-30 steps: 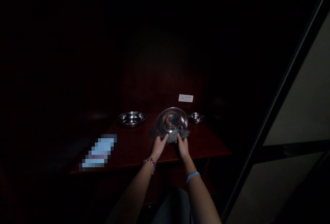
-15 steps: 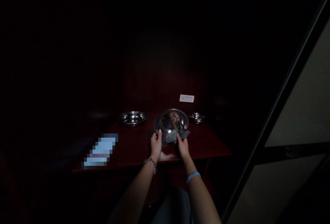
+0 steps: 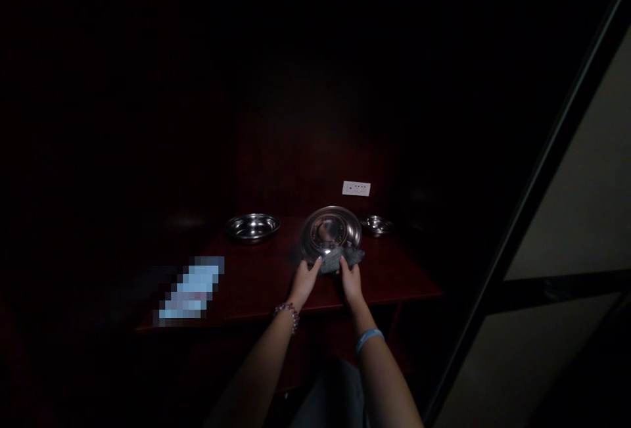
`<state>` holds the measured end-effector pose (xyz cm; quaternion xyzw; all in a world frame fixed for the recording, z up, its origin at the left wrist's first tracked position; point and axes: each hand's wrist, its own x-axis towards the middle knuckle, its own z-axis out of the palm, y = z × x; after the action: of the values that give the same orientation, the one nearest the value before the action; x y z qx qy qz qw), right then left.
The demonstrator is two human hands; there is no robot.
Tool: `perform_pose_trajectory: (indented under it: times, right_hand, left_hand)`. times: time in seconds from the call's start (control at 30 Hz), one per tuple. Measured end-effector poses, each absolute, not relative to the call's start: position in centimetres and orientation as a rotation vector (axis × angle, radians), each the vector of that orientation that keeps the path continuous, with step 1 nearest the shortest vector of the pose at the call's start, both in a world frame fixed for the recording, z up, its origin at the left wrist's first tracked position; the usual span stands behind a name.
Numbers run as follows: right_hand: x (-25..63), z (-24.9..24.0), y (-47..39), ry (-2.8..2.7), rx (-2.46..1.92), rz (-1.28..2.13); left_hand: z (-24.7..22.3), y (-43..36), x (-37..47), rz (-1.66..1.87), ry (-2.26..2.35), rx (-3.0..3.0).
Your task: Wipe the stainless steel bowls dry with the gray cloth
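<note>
A shiny round metal basin is tilted up over the desk, its underside facing me. My left hand grips its near rim, thumb on top and the other fingers hidden beneath. Beside it, my right hand pinches a grey cloth against the basin's lower right edge. The cloth lies folded over the rim between and beyond my thumbs. A beaded bracelet is on my left wrist, a light blue band on my right.
On the dark red desk, a metal basin stands at left and smaller metalware at back right. A pixelated bluish flat item lies front left. A white socket panel is on the back wall; a framed panel rises at right.
My left hand has shifted right along the rim, closer to the cloth and my right hand. The basin has turned and moved slightly right.
</note>
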<state>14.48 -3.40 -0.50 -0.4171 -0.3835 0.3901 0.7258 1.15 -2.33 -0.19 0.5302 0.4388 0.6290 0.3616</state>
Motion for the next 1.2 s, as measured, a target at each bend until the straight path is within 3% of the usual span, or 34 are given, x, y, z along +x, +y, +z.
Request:
perform_pose_trajectory:
  times: [0.2, 0.83, 1.2]
  right_hand:
    - [14.6, -0.6, -3.4, -0.856, -0.935, 0.841]
    - [14.4, -0.4, -3.5, -0.86, -0.913, 0.845]
    - [14.5, 0.0, -3.8, -0.847, -0.928, 0.828]
  left_hand:
    - [-0.3, -2.3, 1.0, 1.559, 1.21, 1.447]
    - [0.9, -3.4, 1.2, 1.824, 0.988, 1.154]
    - [-0.1, -2.6, 1.0, 1.568, 1.184, 1.461]
